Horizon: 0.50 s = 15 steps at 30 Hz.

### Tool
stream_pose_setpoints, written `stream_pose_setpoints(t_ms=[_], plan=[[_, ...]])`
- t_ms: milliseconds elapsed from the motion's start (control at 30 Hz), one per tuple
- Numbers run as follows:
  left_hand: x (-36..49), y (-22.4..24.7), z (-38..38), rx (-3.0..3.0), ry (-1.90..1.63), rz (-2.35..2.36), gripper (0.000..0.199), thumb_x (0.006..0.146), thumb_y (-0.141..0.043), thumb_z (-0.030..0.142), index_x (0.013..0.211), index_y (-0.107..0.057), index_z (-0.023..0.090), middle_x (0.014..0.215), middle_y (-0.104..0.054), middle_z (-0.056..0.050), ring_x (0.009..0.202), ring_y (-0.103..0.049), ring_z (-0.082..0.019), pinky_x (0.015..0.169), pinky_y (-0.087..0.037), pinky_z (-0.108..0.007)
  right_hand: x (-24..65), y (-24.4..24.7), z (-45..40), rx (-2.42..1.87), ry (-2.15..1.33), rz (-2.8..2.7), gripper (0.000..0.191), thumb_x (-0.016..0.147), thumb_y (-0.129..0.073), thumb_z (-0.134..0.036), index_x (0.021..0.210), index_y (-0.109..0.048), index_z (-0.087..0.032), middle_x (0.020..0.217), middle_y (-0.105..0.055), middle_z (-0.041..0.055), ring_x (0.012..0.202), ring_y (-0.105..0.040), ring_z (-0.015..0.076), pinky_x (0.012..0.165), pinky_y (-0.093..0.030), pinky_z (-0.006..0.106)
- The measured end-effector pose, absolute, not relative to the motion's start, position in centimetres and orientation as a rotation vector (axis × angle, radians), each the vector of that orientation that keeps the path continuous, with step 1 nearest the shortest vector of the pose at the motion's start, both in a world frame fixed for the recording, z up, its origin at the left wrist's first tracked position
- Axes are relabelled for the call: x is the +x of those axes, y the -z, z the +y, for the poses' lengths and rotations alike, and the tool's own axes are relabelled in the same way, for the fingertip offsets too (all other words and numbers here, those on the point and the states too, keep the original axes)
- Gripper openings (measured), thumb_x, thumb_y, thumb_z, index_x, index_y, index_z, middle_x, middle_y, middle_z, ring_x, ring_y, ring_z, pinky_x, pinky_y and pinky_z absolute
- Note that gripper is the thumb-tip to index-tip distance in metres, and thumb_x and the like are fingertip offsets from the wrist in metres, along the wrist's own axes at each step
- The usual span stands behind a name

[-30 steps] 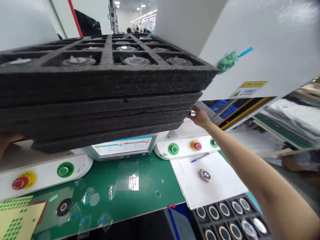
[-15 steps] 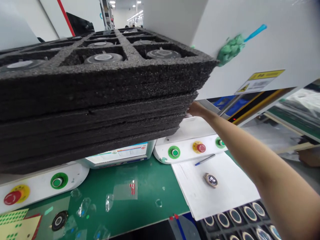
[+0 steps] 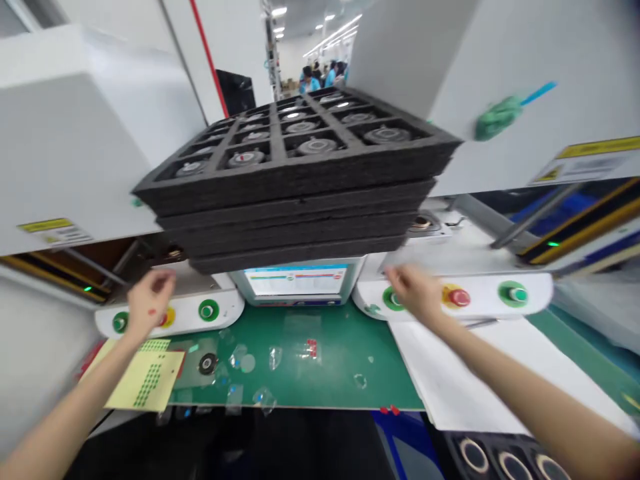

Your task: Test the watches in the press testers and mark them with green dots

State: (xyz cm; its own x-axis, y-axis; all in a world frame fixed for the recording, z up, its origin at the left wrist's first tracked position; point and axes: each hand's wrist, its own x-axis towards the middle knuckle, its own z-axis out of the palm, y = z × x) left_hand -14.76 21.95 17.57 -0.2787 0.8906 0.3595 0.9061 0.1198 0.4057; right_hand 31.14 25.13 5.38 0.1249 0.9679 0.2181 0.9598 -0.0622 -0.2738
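Observation:
My left hand (image 3: 149, 299) is raised in front of the left machine's white control panel (image 3: 225, 308), with fingers curled in toward the thumb and nothing visible in them. My right hand (image 3: 414, 288) hangs over the right panel, close to its inner green button (image 3: 393, 299). Motion blurs its fingers. Behind that hand, a round watch part (image 3: 423, 223) sits on a fixture in the right machine. Between the machines, a stack of black foam trays (image 3: 300, 187) stands at head height, round watch parts in the top tray's compartments. My right forearm crosses a white paper sheet (image 3: 425, 373).
A lit monitor (image 3: 295, 281) stands under the trays. Clear film scraps (image 3: 275, 358), a black round part (image 3: 207, 363) and yellow sticker sheets (image 3: 150, 383) lie on the green mat (image 3: 340, 373). Red stop buttons (image 3: 459, 297) are on the panels. A tray of watch cases (image 3: 515, 463) is at lower right.
The view has drawn back from the foam trays. My left hand has come into view. My right hand has come out from behind the stack to the panel's front. The watch on the paper no longer shows.

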Motion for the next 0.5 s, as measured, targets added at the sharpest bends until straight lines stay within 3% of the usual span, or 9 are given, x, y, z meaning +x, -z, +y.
stream_pose_setpoints(t_ms=[33,133,367,500], plan=[[-14.7,-16.3,19.6,-1.961,0.86,-2.38,0.019,0.087,-0.053,0.026,0.092,-0.067,0.015,0.081,-0.072,0.003,0.077,-0.069,-0.017,0.076,-0.056,-0.029,28.2,-3.9,23.0,-2.006,-0.114,-1.992,0.027,0.096,-0.053,-0.04,0.084,-0.063,-0.017,0.08,-0.064,0.0,0.067,-0.059,0.0102,0.065,-0.053,0.026],[-12.5,-12.9,12.1,-2.275,0.798,-2.469,0.017,0.077,-0.058,0.03,0.081,-0.071,0.02,0.067,-0.073,0.004,0.065,-0.071,-0.015,0.061,-0.056,-0.021,20.5,-0.7,19.1,-1.856,-0.325,-2.254,0.027,0.094,-0.056,-0.042,0.09,-0.063,-0.017,0.082,-0.064,0.0005,0.069,-0.061,0.0111,0.065,-0.053,0.027],[-11.8,-8.4,1.2,-2.45,1.278,-2.499,0.02,0.082,-0.055,0.029,0.086,-0.073,0.019,0.092,-0.077,-0.006,0.081,-0.074,-0.019,0.071,-0.061,-0.025,15.0,-0.2,21.3,-1.972,-0.444,-2.278,0.024,0.094,-0.057,-0.036,0.107,-0.062,-0.017,0.106,-0.064,0.0054,0.089,-0.064,0.0171,0.077,-0.055,0.033],[-12.7,-7.2,0.3,-2.114,1.604,-2.598,0.019,0.079,-0.058,0.03,0.08,-0.072,0.017,0.087,-0.078,-0.008,0.083,-0.075,-0.022,0.073,-0.061,-0.026,14.2,-1.0,21.3,-2.032,-0.422,-2.271,0.028,0.094,-0.058,-0.036,0.113,-0.06,-0.015,0.11,-0.063,0.0069,0.092,-0.064,0.0183,0.08,-0.055,0.037]])
